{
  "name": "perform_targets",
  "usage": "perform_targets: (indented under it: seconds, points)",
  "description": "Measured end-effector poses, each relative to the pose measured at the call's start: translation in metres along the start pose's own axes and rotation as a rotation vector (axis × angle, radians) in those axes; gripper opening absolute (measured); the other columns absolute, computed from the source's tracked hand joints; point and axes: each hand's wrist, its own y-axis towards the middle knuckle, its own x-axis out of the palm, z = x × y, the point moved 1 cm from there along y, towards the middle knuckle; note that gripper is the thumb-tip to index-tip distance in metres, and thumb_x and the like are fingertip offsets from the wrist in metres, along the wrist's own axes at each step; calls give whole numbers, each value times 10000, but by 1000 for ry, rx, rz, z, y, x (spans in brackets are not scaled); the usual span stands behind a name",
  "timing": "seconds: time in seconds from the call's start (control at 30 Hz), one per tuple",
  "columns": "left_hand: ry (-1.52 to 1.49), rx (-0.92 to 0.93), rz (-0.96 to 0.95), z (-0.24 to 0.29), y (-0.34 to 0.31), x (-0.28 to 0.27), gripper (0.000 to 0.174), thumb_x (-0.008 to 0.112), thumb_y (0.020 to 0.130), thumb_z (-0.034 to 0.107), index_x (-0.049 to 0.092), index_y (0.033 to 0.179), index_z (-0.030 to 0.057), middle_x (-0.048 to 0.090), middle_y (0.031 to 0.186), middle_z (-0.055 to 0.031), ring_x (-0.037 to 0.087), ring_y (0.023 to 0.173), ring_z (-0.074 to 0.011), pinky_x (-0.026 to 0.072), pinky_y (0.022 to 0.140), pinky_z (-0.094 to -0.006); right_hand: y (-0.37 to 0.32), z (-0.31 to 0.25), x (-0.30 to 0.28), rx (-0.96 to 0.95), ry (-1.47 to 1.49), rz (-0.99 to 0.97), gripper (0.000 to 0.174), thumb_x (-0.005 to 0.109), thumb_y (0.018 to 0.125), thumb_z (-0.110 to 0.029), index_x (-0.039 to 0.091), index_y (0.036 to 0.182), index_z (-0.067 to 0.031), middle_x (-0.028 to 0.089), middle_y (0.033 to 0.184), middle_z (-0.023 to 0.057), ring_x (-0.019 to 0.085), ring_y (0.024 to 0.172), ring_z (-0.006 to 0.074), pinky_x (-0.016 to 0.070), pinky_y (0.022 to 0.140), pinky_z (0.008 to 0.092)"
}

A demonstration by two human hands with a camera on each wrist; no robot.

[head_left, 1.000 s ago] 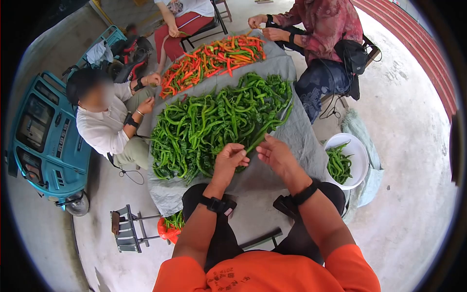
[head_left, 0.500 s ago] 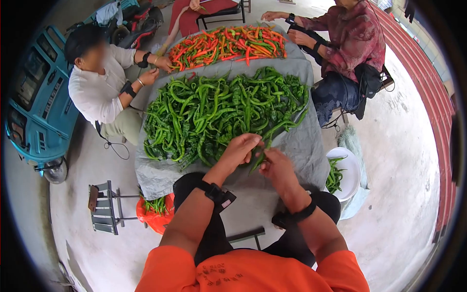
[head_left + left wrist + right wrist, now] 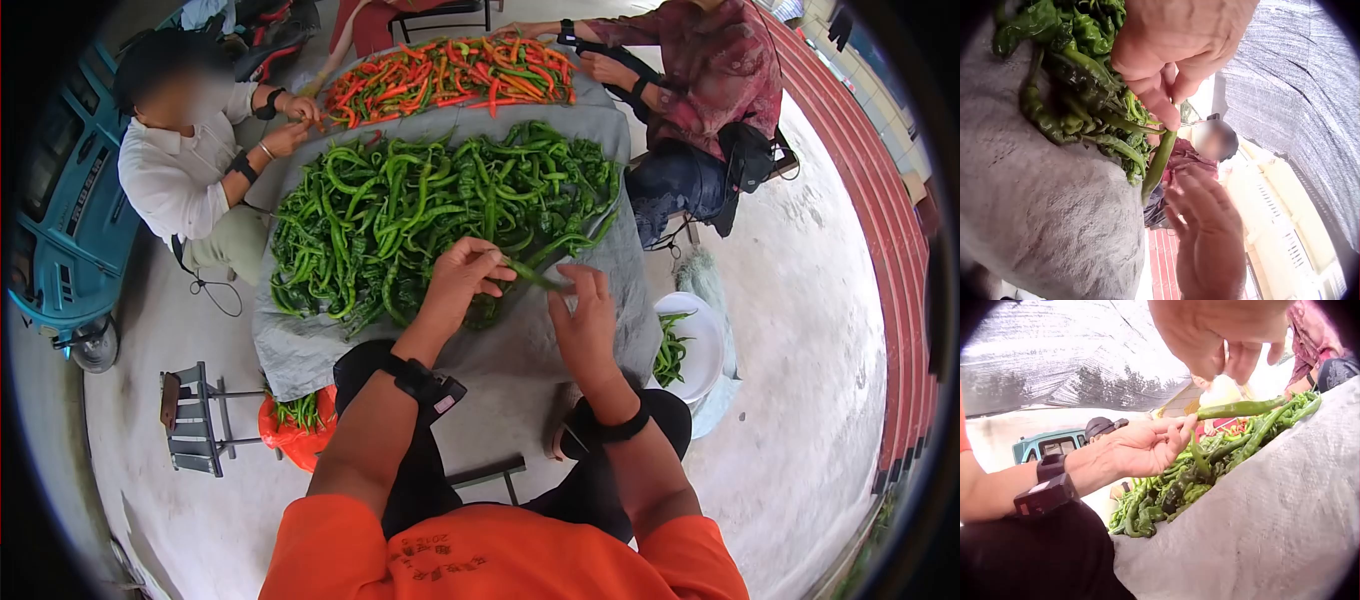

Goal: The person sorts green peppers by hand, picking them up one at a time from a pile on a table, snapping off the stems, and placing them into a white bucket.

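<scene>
We look down on a cloth-covered table (image 3: 530,350) bearing two heaps. The larger, nearer one is green peppers (image 3: 430,200); beyond it lie red peppers (image 3: 450,75), with some green and orange among them. A strip of cloth separates the heaps, seemingly to stop them mixing. On the floor to our right stands a white basin (image 3: 708,345) with some green peppers inside, probably placed there for easy reach. To our left is an orange-red bag (image 3: 295,440), also with green peppers. Our left hand (image 3: 465,280) pinches one end of a single green pepper (image 3: 535,276) between thumb and fingers, over the near edge of the green heap; this grip seems meant to leave the pepper's length free. Our right hand (image 3: 585,320) is open, fingers apart, just beside its other end; we cannot tell if they touch.
</scene>
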Motion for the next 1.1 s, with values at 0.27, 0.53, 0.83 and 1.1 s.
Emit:
perform_targets:
  seconds: [0.27, 0.53, 0.83, 1.1]
  points:
    - [51, 283, -109, -11, -10, 20, 73, 578, 927, 52, 551, 988, 22, 629, 991, -90, 669, 963, -208, 542, 718, -263, 0, -12, -6, 957, 950, -316, 294, 539, 955, -316, 569, 1086, -55, 598, 914, 36, 543, 666, 104, 452, 645, 267]
    - [768, 619, -261, -19, -24, 36, 224, 583, 815, -64, 600, 1017, 32, 596, 1148, -91, 630, 1018, -235, 499, 809, -291, -7, 14, 6, 1209, 1076, -245, 317, 575, 925, -380, 558, 1019, -79, 583, 891, 27, 517, 642, 90, 447, 647, 260]
    - [681, 544, 270, -4, -22, -4, 214, 555, 805, -9, 616, 1000, 54, 557, 957, -95, 574, 782, -232, 462, 649, -325, -7, 52, -2, 1282, 982, -284, 338, 611, 900, -416, 571, 942, -83, 516, 769, 0, 460, 531, 83, 469, 547, 280]
    - [1093, 350, 24, -11, -32, -12, 252, 651, 808, 161, 629, 1052, 102, 536, 949, -45, 547, 618, -138, 470, 631, -309, -9, 70, 3, 1295, 784, -361, 448, 610, 888, -449, 558, 950, -7, 505, 716, 28, 472, 481, 97, 469, 421, 279]
